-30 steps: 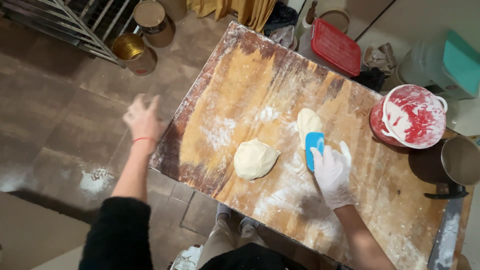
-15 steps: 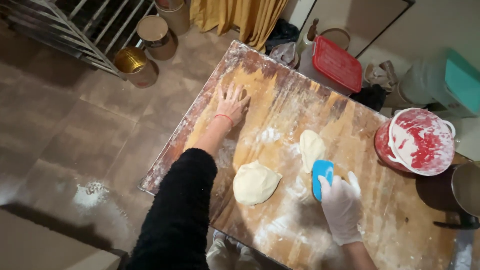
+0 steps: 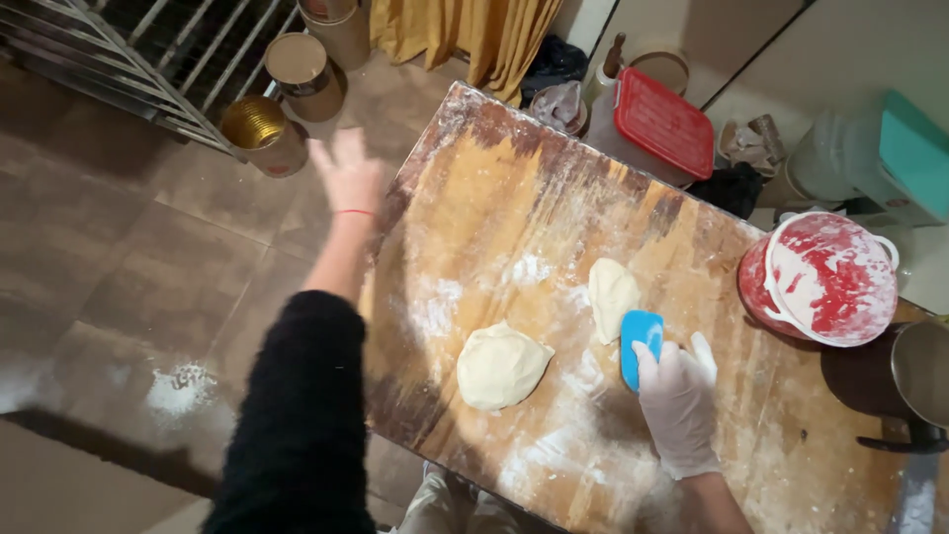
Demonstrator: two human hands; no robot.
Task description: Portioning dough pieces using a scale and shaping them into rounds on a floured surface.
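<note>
Gloved right hand (image 3: 677,405) grips the blue scraper (image 3: 640,346) beside the smaller dough piece (image 3: 612,295); bare left hand (image 3: 348,176), open and empty, blurs upper left. Best to cut cleanly, scraper upright.

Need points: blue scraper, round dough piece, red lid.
blue scraper (image 3: 641,341), head view, on the bare upper blade above the gloved fingers.
round dough piece (image 3: 501,366), head view, its middle.
red lid (image 3: 663,122), head view, centre of the flat top.

Single head view, high, looking down on floured table (image 3: 554,198).
</note>
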